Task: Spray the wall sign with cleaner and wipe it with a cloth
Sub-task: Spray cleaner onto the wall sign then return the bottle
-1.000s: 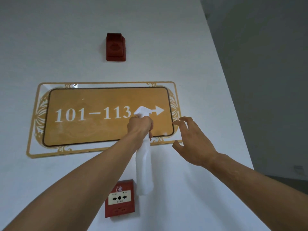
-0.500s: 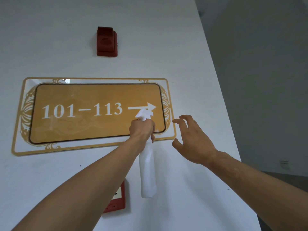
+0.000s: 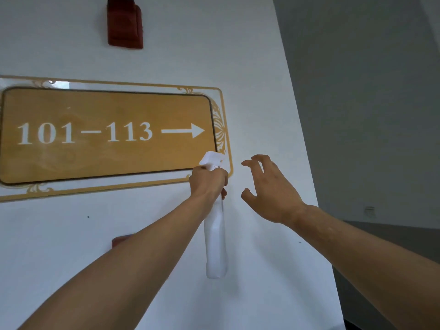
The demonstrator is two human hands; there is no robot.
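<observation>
The white wall (image 3: pixel 71 246) fills most of the view. On it at nine o'clock hangs the gold wall sign (image 3: pixel 107 160) (reading 101–113 with an arrow). The white spray bottle (image 3: pixel 215 244) hangs just below the sign's lower right corner, its neck clamped in the left hand (image 3: pixel 208 182). At three o'clock of that, the right hand (image 3: pixel 271 189) hovers empty, fingers spread and curled. A red box (image 3: pixel 125 22) sits at twelve o'clock.

Dim, soft daylight; glare on the sign (image 3: pixel 107 136) top edge, wide-angle bending.
</observation>
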